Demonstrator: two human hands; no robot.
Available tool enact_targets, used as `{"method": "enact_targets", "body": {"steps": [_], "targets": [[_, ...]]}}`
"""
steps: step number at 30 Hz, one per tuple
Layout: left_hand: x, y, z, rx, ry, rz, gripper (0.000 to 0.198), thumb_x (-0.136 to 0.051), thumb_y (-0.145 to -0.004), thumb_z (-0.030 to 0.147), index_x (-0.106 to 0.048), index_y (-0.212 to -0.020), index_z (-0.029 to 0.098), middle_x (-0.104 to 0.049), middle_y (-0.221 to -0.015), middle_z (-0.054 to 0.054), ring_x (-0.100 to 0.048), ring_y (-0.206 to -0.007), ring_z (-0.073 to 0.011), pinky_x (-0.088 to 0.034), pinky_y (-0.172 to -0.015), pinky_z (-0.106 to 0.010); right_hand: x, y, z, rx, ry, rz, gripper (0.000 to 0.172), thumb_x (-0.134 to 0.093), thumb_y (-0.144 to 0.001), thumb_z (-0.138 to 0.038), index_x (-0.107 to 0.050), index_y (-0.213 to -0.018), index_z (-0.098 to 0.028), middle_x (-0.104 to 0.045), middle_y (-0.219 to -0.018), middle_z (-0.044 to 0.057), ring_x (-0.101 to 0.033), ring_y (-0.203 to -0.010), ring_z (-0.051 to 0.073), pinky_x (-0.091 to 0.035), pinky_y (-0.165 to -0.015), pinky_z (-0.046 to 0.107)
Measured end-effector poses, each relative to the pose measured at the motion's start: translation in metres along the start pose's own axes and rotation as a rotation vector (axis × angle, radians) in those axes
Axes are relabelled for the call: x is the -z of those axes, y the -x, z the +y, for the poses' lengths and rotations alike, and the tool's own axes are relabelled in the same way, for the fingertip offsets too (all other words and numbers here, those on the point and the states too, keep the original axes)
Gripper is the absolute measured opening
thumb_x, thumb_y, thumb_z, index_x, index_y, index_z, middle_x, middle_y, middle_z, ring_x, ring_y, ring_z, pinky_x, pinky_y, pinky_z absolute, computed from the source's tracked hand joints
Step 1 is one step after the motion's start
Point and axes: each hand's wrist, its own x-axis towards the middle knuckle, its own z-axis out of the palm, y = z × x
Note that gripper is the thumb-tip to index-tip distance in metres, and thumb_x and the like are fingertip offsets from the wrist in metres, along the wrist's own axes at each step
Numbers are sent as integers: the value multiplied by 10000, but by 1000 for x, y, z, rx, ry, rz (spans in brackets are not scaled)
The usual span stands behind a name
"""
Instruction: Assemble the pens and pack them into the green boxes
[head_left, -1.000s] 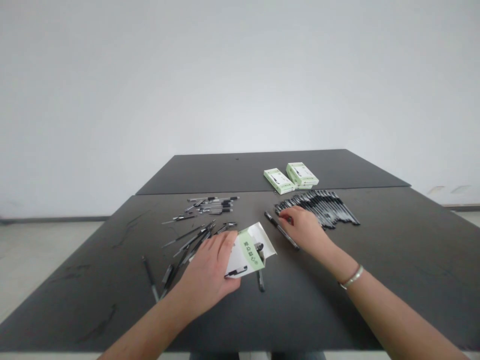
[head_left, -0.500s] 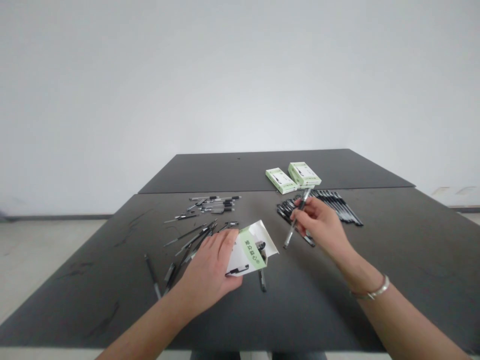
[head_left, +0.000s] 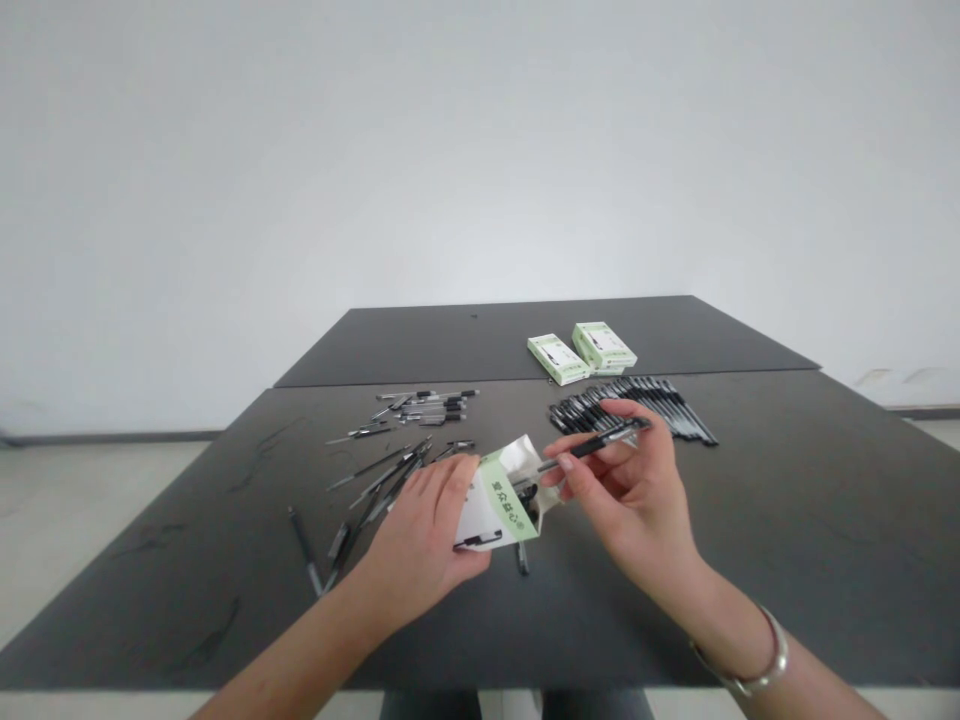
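Where the left hand [head_left: 420,540] grips a carton [head_left: 499,510], loose pens [head_left: 382,485] lie.

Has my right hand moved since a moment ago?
Yes. Measured against the row of black pens, the right hand has drawn back toward you, raising a pen to the open green-and-white carton in the left hand.

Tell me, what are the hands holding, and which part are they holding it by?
The left hand holds a white and green pen box by its side, fingers across it. The right hand pinches a black pen by its barrel.
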Motion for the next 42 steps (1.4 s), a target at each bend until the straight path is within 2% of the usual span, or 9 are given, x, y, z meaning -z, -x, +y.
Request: {"method": "enact_targets", "body": {"steps": [5, 9, 17, 20, 25, 28, 35, 39, 42], "targets": [[-1, 3, -1, -26, 25, 50, 726, -610, -740, 146, -252, -1371, 134, -529, -1265, -195, -513, -1174, -336, -422, -1001, -506, -3, 1, -4, -18, 29, -56, 451, -654, -858, -261, -325, -1165, -268, -723, -918, 38, -725, -713, 187, -609, -633, 321], [3, 2, 2, 74, 203, 74, 761, -650, -703, 177, -259, -1357, 172, -539, -1249, -170, -556, -1137, -318, -468, -955, -472, -1, 4, -21, 54, 13, 59, 372, -659, -856, -271, -375, -1096, -276, -725, -871, 26, -714, -614, 179, -589, -534, 293], [18, -7, 9, 174, 499, -116, 820, -693, -669, 238, -247, -1357, 210, -573, -1204, -119, -610, -1046, -267, -513, -879, -404, 2, 8, -39, 96, 155, 40, 366, -698, -823, -267, -426, -1067, -292, -725, -917, 57, -724, -663, 223, -604, -560, 345], [18, -6, 9, 173, 484, -170, 794, -684, -674, 246, -261, -1346, 214, -589, -1182, -109, -623, -1009, -261, -520, -851, -393, 3, 4, -31, 38, 172, 11, 283, -684, -833, -295, -476, -1022, -257, -727, -911, 59, -717, -668, 210, -576, -521, 300], [16, -4, 10, 77, 346, -113, 777, -682, -672, 252, -268, -1328, 200, -588, -1171, -119, -615, -1022, -273, -511, -857, -389, 1, -2, -22, -74, 191, -142, 152, -653, -854, -294, -565, -952, -220, -698, -777, 27, -662, -630, 157, -546, -536, 257], [13, -5, 10, 64, 302, -97, 782, -672, -673, 250, -259, -1335, 202, -580, -1189, -128, -610, -1036, -282, -506, -865, -398, 1, -1, -23, -95, 229, -204, 176, -648, -853, -288, -572, -996, -221, -688, -859, 37, -641, -684, 149, -542, -563, 251], [9, -1, 5, 80, 230, -86, 761, -670, -688, 254, -268, -1330, 187, -578, -1196, -145, -604, -1050, -296, -501, -889, -415, 20, -7, -23, -60, 192, -87, 182, -473, -945, -300, -556, -1088, -225, -645, -806, 23, -587, -613, 140, -500, -547, 267], [5, 1, -1, 106, 172, -66, 736, -652, -722, 249, -264, -1342, 171, -560, -1219, -165, -583, -1085, -308, -483, -924, -441, 48, -42, 12, 41, 523, 243, 122, -521, -892, -251, -613, -948, -194, -625, -735, 15, -554, -588, 145, -441, -545, 261], [2, 1, -4, 116, 154, -75, 718, -642, -734, 246, -270, -1342, 165, -567, -1195, -164, -583, -1062, -308, -488, -906, -449, 63, -63, 50, -17, 1030, -30, 111, -574, -833, -185, -680, -860, -162, -664, -809, 61, -607, -746, 194, -457, -716, 308]]}}
